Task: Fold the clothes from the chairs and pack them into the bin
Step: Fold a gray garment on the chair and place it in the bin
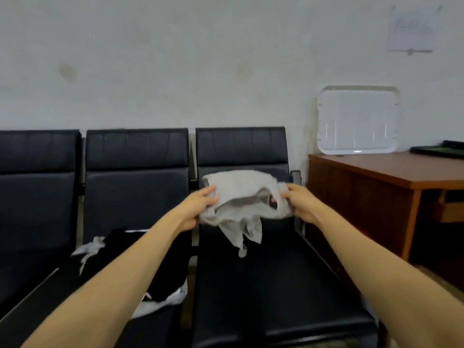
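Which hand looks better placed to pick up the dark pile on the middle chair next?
Probably the left hand: its arm passes right over the dark pile, while the right hand sits on the far side of the grey garment. Both hands hold that garment now.

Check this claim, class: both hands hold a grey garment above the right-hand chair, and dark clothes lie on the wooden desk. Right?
One error: the head view shows the dark clothes on the middle chair, not the wooden desk. The left hand and right hand do hold the grey garment above the right-hand chair.
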`<action>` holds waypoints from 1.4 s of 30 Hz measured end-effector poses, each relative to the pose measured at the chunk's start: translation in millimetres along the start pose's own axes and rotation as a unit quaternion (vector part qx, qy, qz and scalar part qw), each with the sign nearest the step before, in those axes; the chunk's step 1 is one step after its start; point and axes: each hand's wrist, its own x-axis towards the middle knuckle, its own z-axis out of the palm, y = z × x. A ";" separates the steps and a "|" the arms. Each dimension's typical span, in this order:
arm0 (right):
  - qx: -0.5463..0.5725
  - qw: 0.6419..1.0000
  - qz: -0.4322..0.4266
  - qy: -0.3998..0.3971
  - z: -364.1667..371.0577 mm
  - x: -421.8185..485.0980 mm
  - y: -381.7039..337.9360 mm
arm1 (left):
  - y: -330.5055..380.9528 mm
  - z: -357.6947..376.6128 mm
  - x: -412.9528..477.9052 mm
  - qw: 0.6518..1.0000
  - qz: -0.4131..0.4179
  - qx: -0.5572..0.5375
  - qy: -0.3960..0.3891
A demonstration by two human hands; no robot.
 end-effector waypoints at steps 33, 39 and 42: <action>-0.299 0.934 0.191 0.046 49.9 -13.9 252.2 | -247.0 69.1 -14.8 0.839 -0.059 0.526 -0.126; -0.354 0.917 0.169 0.070 58.0 10.7 271.3 | -254.0 71.2 14.2 0.812 -0.097 0.566 -0.110; -0.216 0.972 0.054 0.081 62.5 7.7 254.5 | -253.9 75.5 20.5 0.896 -0.090 0.428 -0.079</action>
